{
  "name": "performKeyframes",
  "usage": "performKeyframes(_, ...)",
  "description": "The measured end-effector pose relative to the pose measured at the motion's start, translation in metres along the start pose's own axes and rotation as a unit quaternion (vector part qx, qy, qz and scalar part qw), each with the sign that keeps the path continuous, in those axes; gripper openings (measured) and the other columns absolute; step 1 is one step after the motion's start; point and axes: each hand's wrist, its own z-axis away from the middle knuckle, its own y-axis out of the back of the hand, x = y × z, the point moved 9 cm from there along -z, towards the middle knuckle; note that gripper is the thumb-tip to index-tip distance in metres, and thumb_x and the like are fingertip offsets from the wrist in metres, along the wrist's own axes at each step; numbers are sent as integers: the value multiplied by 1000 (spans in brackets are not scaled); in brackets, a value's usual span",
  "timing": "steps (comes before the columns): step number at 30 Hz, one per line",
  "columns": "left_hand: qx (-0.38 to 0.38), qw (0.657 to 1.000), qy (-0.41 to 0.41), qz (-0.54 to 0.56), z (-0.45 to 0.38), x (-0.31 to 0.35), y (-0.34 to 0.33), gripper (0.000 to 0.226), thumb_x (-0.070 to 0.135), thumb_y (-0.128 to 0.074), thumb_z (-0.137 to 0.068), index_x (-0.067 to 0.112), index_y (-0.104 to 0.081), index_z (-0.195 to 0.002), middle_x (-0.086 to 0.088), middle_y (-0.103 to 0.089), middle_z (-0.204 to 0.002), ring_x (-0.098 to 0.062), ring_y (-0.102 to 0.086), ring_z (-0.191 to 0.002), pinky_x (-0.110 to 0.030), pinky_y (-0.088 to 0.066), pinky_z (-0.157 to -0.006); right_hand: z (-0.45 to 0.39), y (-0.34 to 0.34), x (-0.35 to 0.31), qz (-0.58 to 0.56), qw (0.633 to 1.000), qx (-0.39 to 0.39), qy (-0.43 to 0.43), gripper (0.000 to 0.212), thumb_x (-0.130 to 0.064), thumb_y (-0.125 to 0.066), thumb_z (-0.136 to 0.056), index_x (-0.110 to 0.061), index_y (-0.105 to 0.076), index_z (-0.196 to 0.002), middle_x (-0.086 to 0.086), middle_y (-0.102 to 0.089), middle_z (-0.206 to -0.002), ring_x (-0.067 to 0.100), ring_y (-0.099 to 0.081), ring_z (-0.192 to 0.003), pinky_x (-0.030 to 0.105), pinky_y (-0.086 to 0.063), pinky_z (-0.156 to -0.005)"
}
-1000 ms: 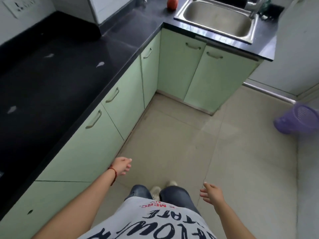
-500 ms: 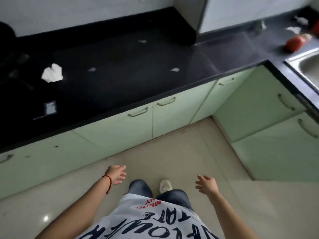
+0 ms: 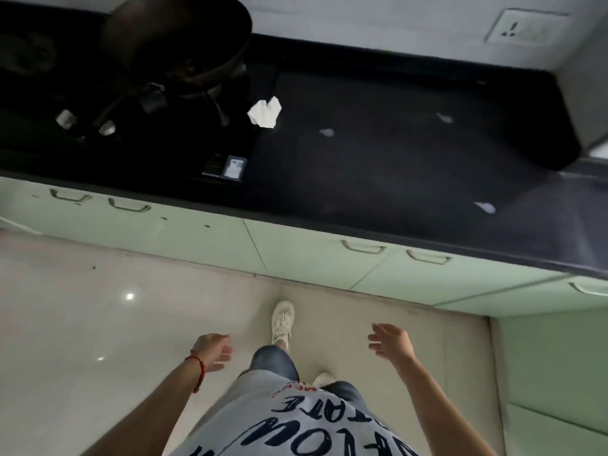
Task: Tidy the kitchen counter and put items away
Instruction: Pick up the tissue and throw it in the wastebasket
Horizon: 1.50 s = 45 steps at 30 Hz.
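Your T-shirt (image 3: 263, 419) carries the only legible lettering. It appears upside down from your viewpoint. The small red line near the hem reads roughly "MERC", partly folded. Below it, large dark letters show "TATE", then a larger row with "LOU"; the remaining characters run off frame or into folds. The small card (image 3: 235, 168) on the black countertop (image 3: 394, 166) bears print too blurred to read.

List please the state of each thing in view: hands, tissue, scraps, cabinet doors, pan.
Left hand: empty, fingers loosely curled.
Right hand: empty, fingers spread.
Tissue: crumpled, lying on the counter.
Scraps: scattered on the counter.
Cabinet doors: closed.
Pan: on the stove; contents too dark to tell.
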Motion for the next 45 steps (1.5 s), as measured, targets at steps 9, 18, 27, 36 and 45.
performKeyframes(9, 44, 949, -273, -153, -7, 183, 22, 16, 19, -59, -86, 7, -67, -93, -9, -69, -97, -23, -63, -94, -29, -50, -83, 3, -50, -157, -18, 990, -55, 127, 13, -11, -49, -93, -14, -61, -89, 4, -70, -72, 19, -66, -69, 27, -50, -67)
performKeyframes(18, 262, 735, -576, -243, 46, 336, 34, 33, 25, -51, -83, 7, -63, -108, -13, -64, -114, -22, -56, -110, -34, -51, -89, 19, -92, -324, -22, 958, -84, 273, 20, -7, -49, -92, -22, -62, -89, 2, -69, -77, 6, -66, -62, 21, -53, -62)
performKeyframes(27, 294, 736, -474, -383, -2, 332, 29, 51, 34, -40, -83, 10, -45, -127, -15, -55, -133, -27, -42, -129, -46, -33, -103, -60, -164, -463, 111, 936, -32, 332, 24, -23, -55, -86, -21, -64, -109, 0, -64, -100, 18, -60, -95, 28, -45, -82)
performKeyframes(36, 303, 756, -474, -335, 3, 334, 32, 49, 33, -45, -80, 14, -46, -126, -12, -55, -134, -21, -33, -129, -46, -32, -102, -77, -239, -509, 366, 805, 33, 465, 53, -24, -58, -86, -13, -42, -135, 8, -44, -137, 27, -40, -124, 39, -39, -96)
performKeyframes(45, 296, 758, -477, -332, 0, 333, 33, 50, 33, -44, -82, 15, -42, -129, -10, -52, -137, -20, -31, -132, -46, -30, -105, -75, -222, -497, 331, 825, 41, 456, 24, -17, -54, -86, 3, -60, -98, 16, -60, -103, 30, -57, -92, 32, -42, -71)
